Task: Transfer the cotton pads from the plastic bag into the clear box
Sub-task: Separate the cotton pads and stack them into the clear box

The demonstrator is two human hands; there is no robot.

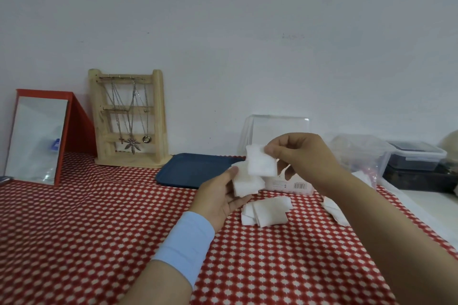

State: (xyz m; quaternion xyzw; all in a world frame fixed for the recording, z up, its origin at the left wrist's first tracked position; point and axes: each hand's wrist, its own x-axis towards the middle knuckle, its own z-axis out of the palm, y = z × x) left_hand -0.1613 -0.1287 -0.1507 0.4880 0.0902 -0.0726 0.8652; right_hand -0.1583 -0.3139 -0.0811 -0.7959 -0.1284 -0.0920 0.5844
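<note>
Presently, left hand (223, 195) cups a stack of white square cotton pads (247, 186) while right hand (300, 156) pinches one more pad (261, 163) by its corner, just in front of the clear plastic box (277, 129); so light a pinch may drop it among loose pads (269, 210) beneath.

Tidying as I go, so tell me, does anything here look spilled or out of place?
Yes: loose cotton pads lie in a skewed heap on the tablecloth before the clear box, with stray pads further right.
</note>
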